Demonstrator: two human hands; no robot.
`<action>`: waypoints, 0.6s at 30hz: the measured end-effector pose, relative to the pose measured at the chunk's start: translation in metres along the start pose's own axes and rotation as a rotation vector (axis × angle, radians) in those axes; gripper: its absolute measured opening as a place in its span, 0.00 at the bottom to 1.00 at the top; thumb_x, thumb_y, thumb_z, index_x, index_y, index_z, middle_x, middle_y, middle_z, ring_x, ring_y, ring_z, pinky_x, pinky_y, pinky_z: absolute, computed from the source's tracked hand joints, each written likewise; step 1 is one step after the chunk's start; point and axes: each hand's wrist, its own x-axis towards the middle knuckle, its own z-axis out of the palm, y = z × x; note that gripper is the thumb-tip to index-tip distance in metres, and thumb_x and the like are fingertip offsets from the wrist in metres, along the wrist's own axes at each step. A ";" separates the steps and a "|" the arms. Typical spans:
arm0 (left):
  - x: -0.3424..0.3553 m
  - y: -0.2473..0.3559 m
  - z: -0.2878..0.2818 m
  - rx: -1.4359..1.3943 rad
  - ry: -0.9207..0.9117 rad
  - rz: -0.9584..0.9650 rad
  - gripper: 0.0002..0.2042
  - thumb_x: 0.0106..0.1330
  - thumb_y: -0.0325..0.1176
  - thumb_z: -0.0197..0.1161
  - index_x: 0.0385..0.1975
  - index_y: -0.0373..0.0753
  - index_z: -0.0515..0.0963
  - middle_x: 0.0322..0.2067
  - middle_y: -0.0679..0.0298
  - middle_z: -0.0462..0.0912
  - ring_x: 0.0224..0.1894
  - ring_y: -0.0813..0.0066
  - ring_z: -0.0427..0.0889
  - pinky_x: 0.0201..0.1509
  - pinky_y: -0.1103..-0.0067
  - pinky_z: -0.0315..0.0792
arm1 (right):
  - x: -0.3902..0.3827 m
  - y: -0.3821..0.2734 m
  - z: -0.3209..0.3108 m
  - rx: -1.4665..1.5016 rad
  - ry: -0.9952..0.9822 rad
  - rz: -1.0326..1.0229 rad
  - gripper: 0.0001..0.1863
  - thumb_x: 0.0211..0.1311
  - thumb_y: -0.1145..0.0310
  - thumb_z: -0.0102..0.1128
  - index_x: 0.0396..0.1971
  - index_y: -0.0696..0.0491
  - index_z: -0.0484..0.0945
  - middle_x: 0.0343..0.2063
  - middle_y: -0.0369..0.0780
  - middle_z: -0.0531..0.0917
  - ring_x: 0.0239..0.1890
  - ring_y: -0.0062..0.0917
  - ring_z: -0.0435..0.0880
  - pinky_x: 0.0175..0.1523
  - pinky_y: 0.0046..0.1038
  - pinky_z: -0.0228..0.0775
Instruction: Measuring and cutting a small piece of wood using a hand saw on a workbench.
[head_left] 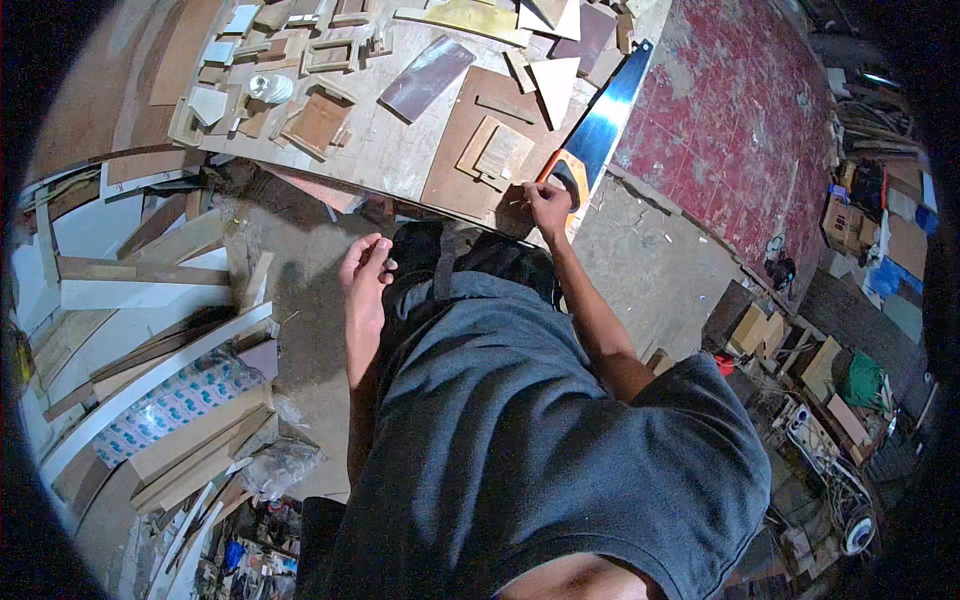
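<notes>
At the near right corner of the table, my right hand (550, 212) is closed, its curled fingers against or just beside the orange and black handle of a hand saw (606, 120). What those fingers hold, if anything, is hidden. The saw lies flat with its shiny blade running away along the table's right edge. My left hand (368, 262) is off the table's near edge, fingers curled together around a small dark thing too small to name. Left of the saw, a stack of small wooden pieces (497, 152) rests on a brown board (452, 180).
Offcuts, small wooden frames (330, 55), a dark plank (428, 78) and a white spiral bulb (270, 89) cover the wooden table (385, 160). Timber and panels (150, 270) are piled on the left. Beyond the table's right side lies worn red flooring (735, 120); clutter (810, 400) fills the lower right.
</notes>
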 end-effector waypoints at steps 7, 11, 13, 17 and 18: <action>0.005 0.005 0.012 0.141 -0.128 0.040 0.10 0.69 0.33 0.65 0.47 0.41 0.78 0.40 0.70 0.83 0.31 0.84 0.77 0.30 0.86 0.65 | -0.014 -0.021 -0.016 0.282 -0.271 0.157 0.09 0.63 0.71 0.64 0.32 0.63 0.84 0.22 0.38 0.82 0.19 0.21 0.82 0.25 0.24 0.76; -0.001 0.019 0.033 0.344 -0.263 0.138 0.10 0.69 0.33 0.64 0.47 0.40 0.81 0.40 0.70 0.84 0.31 0.87 0.75 0.31 0.88 0.65 | -0.032 -0.094 -0.029 0.395 -0.564 0.215 0.07 0.65 0.74 0.62 0.34 0.63 0.84 0.23 0.38 0.83 0.21 0.20 0.82 0.28 0.23 0.77; -0.006 0.029 0.049 0.433 -0.330 0.160 0.11 0.69 0.34 0.64 0.48 0.40 0.81 0.40 0.69 0.84 0.31 0.88 0.75 0.31 0.88 0.65 | -0.041 -0.124 -0.028 0.351 -0.672 0.171 0.07 0.65 0.76 0.60 0.34 0.64 0.84 0.23 0.38 0.83 0.20 0.19 0.81 0.27 0.21 0.74; 0.004 0.024 0.067 0.517 -0.539 0.302 0.12 0.67 0.27 0.65 0.49 0.36 0.82 0.39 0.67 0.86 0.34 0.87 0.78 0.37 0.87 0.71 | -0.056 -0.164 -0.022 0.369 -0.760 0.063 0.07 0.63 0.73 0.66 0.35 0.62 0.85 0.22 0.36 0.84 0.20 0.17 0.81 0.26 0.20 0.71; 0.006 0.022 0.072 0.522 -0.617 0.345 0.11 0.66 0.25 0.65 0.48 0.34 0.82 0.40 0.66 0.86 0.36 0.86 0.79 0.39 0.86 0.74 | -0.058 -0.173 -0.024 0.342 -0.792 0.026 0.07 0.64 0.73 0.66 0.34 0.62 0.85 0.22 0.36 0.84 0.20 0.17 0.81 0.26 0.20 0.71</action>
